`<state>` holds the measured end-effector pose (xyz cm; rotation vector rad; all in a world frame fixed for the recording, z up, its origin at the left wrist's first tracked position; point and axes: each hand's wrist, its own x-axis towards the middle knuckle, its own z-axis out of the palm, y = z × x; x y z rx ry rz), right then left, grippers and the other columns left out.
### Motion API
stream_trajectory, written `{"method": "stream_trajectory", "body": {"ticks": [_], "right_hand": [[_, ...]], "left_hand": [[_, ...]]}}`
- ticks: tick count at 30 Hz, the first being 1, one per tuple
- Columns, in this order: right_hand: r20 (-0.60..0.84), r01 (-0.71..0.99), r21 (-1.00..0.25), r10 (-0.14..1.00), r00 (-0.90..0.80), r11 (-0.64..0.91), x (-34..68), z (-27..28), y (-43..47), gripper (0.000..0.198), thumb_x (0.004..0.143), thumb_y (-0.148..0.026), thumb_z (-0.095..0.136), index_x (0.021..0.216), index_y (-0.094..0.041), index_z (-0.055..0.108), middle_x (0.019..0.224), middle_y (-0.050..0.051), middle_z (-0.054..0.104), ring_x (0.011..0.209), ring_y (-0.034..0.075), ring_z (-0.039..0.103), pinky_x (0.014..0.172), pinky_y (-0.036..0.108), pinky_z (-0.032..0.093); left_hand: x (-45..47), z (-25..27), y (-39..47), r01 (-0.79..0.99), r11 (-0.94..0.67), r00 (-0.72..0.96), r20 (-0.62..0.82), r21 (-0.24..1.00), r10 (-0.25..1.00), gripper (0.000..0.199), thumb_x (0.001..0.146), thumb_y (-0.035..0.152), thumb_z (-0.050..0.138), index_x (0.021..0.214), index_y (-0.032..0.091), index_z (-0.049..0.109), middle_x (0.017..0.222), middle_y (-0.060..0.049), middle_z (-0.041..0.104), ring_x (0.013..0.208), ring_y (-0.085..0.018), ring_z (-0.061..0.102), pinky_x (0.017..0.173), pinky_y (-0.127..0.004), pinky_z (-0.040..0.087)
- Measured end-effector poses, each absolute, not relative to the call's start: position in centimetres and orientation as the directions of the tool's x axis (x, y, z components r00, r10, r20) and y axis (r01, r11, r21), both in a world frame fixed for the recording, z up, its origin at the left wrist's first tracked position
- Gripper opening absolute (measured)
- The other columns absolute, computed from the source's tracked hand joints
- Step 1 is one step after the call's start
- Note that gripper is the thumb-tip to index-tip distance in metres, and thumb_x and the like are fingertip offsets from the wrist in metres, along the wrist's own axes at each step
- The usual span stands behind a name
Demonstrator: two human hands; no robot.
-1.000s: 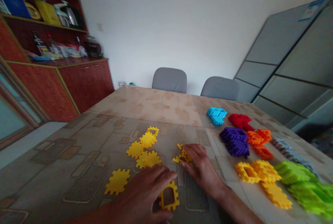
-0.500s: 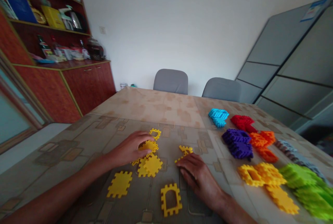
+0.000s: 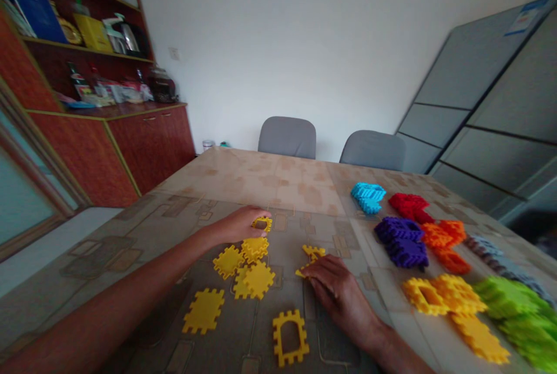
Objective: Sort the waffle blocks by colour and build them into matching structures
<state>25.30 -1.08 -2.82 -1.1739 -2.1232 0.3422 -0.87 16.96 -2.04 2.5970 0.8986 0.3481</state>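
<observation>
My left hand (image 3: 243,224) reaches to the far end of the yellow pieces, with its fingers closed on the edge of a small yellow interlocking frame tile (image 3: 263,224). Just below lie stacked yellow tiles (image 3: 255,248), a single tile (image 3: 228,261) and two overlapping tiles (image 3: 259,279). My right hand (image 3: 342,293) rests on the table, its curled fingers gripping a yellow interlocking tile (image 3: 313,253) partly hidden under them. Nearer to me lie a solid yellow tile (image 3: 203,311) and a yellow frame tile with an arched opening (image 3: 277,336).
Along the right side of the table (image 3: 278,180) stand piles of interlocking tiles: light blue (image 3: 368,197), red (image 3: 409,206), purple (image 3: 402,243), orange (image 3: 446,240), grey (image 3: 507,264), amber (image 3: 461,296) and green (image 3: 513,310). Two grey chairs (image 3: 287,136) stand at the far edge.
My left hand has moved from the stacked yellow tiles farther away to the small frame tile, uncovering a tile on the left. My right hand has stayed at nearly the same place.
</observation>
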Motion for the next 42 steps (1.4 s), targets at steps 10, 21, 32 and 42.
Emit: {"method": "stream_trajectory", "body": {"ticks": [10, 21, 32, 42], "right_hand": [[0.442, 0.671, -0.477, 0.815, -0.375, 0.568, 26.1, -2.4, -1.0, 0.022, 0.099, -0.015, 0.048, 0.103, -0.021, 0.069, 0.093, 0.007, 0.074, 0.089, 0.021, 0.066, 0.082, 0.037, 0.051], [0.499, 0.730, -0.429, 0.813, -0.300, 0.532, 28.2, -1.7, -0.4, 0.023, 0.099, -0.017, 0.049, 0.109, -0.023, 0.070, 0.095, 0.007, 0.074, 0.091, 0.023, 0.066, 0.084, 0.041, 0.050], [0.567, 0.690, -0.510, 0.804, -0.180, 0.514, 27.7, -0.7, -0.9, 0.018, 0.096, -0.018, 0.053, 0.110, -0.024, 0.063, 0.104, 0.006, 0.073, 0.095, 0.022, 0.067, 0.083, 0.037, 0.054], [0.523, 0.674, -0.457, 0.788, -0.323, 0.580, 24.4, 1.1, -3.6, 0.075, 0.073, -0.030, 0.085, 0.136, -0.028, 0.046, 0.114, 0.007, 0.060, 0.106, 0.029, 0.055, 0.088, 0.044, 0.049]], "left_hand": [[-1.5, -2.1, 19.6, 0.570, -0.743, 0.778, 0.061, 0.352, 0.626, 0.029, 0.096, 0.038, 0.066, 0.115, 0.016, 0.063, 0.114, -0.007, 0.065, 0.099, -0.024, 0.065, 0.087, -0.044, 0.055], [-4.7, -1.9, 17.3, 0.529, -0.684, 0.734, 0.135, 0.502, 0.666, 0.041, 0.091, 0.045, 0.066, 0.123, 0.019, 0.062, 0.127, -0.010, 0.064, 0.120, -0.029, 0.058, 0.105, -0.050, 0.043], [-0.6, 1.4, 11.2, 0.288, -0.363, 0.543, 0.161, 0.886, 0.824, 0.057, 0.085, 0.048, 0.063, 0.136, 0.025, 0.053, 0.119, -0.007, 0.064, 0.111, -0.027, 0.060, 0.100, -0.041, 0.045], [4.5, -0.2, 4.3, -0.126, 0.209, 0.764, -0.040, 0.970, 0.644, 0.069, 0.081, 0.049, 0.075, 0.141, 0.026, 0.048, 0.123, -0.010, 0.066, 0.103, -0.023, 0.065, 0.089, -0.033, 0.050]]}}
